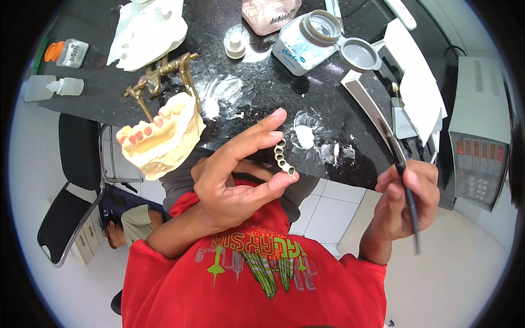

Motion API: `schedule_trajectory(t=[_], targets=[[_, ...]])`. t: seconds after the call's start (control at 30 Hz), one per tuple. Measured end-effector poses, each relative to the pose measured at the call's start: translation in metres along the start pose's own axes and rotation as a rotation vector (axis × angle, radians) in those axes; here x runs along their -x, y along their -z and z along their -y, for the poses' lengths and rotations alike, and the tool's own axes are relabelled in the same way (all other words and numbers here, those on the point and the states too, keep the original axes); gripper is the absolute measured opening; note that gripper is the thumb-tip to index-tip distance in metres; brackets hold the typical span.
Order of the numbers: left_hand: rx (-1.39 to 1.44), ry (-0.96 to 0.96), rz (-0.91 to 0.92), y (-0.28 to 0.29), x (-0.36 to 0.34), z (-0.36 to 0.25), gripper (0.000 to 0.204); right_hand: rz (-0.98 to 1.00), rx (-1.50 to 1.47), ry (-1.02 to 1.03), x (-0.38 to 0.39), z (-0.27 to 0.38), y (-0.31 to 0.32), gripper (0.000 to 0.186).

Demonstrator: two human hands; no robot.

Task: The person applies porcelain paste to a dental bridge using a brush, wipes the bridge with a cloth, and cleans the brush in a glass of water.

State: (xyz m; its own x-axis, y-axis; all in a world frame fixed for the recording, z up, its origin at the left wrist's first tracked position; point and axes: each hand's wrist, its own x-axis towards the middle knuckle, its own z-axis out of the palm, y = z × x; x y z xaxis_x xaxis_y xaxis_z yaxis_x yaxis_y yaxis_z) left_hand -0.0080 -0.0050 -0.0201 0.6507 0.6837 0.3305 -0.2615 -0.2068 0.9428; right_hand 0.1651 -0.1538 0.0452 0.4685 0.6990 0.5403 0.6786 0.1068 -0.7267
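Note:
Between thumb and fingertips, my left hand (235, 169) pinches a dental bridge (280, 157), a curved row of several hollow, pale crowns. Their dark insides face up. Held pen-like in my right hand (413, 194) is a slim, dark-handled brush (411, 205); its brownish tip points up and away, well apart from the bridge. Left of my left hand, a yellowish plaster dental model (167, 145) with pink tooth stumps is mounted on a brass articulator (156, 82). A white powder pile (304, 136) lies on the table just beyond the bridge.
The dark tabletop (257, 82) bears white smears. An open-lidded jar (306, 44), a white cap (235, 46), a pink-filled container (270, 13), small bottles (71, 53) and crumpled tissue (150, 33) stand farther back. A grey machine (478, 131) is at right; a person (134, 224) sits lower left.

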Motion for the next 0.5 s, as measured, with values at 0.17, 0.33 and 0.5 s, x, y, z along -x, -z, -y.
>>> schedule_trajectory(t=[0.17,0.33,0.5], targets=[[0.066,0.048,0.066,0.006,0.003,-0.008,0.048,-0.092,0.137,0.083,-0.014,0.005,0.008,0.025],[0.327,0.181,0.063,0.009,0.004,-0.027,0.050,0.196,0.498,0.039,-0.037,0.030,0.027,0.015],[0.805,0.483,0.075,0.013,0.003,-0.046,0.056,0.311,0.569,-0.185,-0.035,0.034,0.021,0.029]])
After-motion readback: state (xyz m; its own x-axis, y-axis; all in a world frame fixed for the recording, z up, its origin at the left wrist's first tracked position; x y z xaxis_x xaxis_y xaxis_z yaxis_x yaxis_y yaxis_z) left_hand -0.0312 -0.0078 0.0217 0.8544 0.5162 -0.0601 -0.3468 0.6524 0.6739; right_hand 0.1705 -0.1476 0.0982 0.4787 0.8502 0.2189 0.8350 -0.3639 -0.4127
